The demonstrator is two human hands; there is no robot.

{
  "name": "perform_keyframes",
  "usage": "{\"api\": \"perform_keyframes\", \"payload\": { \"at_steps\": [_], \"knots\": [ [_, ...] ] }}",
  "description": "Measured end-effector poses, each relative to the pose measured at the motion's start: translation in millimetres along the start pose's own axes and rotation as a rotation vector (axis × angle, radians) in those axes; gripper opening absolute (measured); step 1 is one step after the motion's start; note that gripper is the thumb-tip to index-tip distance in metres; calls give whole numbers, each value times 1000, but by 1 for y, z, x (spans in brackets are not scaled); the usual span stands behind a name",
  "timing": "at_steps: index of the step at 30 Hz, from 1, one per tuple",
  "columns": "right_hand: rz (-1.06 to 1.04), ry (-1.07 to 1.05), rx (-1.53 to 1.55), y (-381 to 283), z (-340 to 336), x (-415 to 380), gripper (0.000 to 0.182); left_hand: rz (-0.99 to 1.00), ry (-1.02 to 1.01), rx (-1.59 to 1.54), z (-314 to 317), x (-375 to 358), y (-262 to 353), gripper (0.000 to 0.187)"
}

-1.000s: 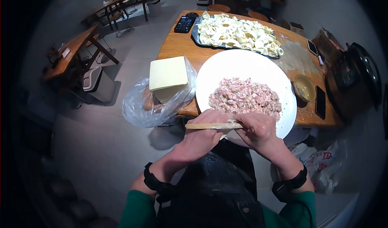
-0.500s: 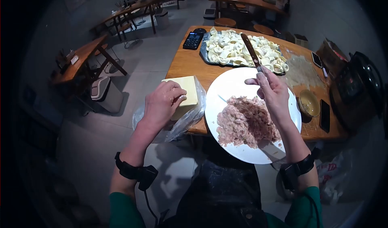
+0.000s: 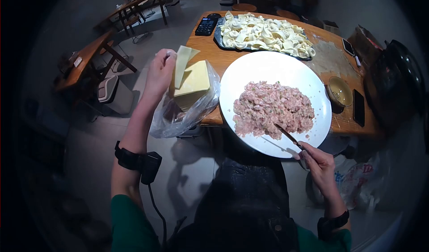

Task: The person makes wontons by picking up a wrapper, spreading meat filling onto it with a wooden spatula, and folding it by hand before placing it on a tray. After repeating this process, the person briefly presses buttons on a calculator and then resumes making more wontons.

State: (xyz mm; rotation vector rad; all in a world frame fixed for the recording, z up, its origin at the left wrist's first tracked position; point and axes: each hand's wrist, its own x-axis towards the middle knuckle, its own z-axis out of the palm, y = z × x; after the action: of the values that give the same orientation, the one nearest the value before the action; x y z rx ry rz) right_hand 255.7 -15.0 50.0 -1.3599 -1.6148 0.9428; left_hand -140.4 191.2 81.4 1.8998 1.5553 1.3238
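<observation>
My left hand (image 3: 161,75) is closed, pinching a thin pale yellow wonton wrapper (image 3: 181,65) by its edge; the sheet hangs partly folded above the stack of square wrappers (image 3: 196,80). That stack sits in an open clear plastic bag (image 3: 172,124) at the table's left edge. In my right hand (image 3: 318,163), low at the plate's near right rim, is a slim brown knife (image 3: 288,135), its far end touching the minced meat (image 3: 270,107). Pink with green flecks, the meat is heaped on a large white plate (image 3: 254,64).
Behind the plate a dark tray (image 3: 218,37) carries many folded wontons (image 3: 263,33). A black calculator (image 3: 206,26) lies beside it. On the right are a small bowl (image 3: 339,91), a phone (image 3: 358,107) and a black rice cooker (image 3: 395,87).
My left hand has lifted a wrapper off the stack, moving up and left. My right hand has dropped toward me, turning the knife from pointing upward to its end at the meat.
</observation>
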Motion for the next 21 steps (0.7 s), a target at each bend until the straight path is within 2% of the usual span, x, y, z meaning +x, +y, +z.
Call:
{"api": "perform_keyframes", "payload": {
  "at_steps": [1,2,3,4,5,7,10,12,14,17,18,21],
  "knots": [
    [30,4,0,0,-1,-3,28,-162,31,-509,-1,1,7,17],
    [-60,5,-122,0,-1,-6,30,-287,103,-669,-9,2,13,18],
    [-151,1,-248,0,-1,-9,31,-316,114,-893,-17,7,5,19],
    [-174,18,-300,0,0,-10,36,-336,47,-1157,-30,13,-22,23],
    [-155,17,-307,3,0,-12,36,-354,38,-1166,-26,4,-9,23],
    [-326,68,-538,9,0,-12,39,-315,74,-1434,-27,-26,40,27],
    [-390,126,-664,10,2,-9,44,-318,40,-1604,-25,-70,43,29],
    [-423,160,-724,10,3,-7,44,-492,-307,-1775,-18,-96,43,29],
    [-325,91,-816,8,2,-7,45,-674,-123,-1690,2,-131,50,34],
    [-394,15,-859,18,1,-11,45,-840,-221,-1717,23,-168,54,38],
    [-391,14,-862,18,0,-10,45,-842,-224,-1720,29,-177,53,38],
    [-436,102,-859,13,-3,-2,46,-964,-268,-1593,44,-197,47,41]
  ]
}}
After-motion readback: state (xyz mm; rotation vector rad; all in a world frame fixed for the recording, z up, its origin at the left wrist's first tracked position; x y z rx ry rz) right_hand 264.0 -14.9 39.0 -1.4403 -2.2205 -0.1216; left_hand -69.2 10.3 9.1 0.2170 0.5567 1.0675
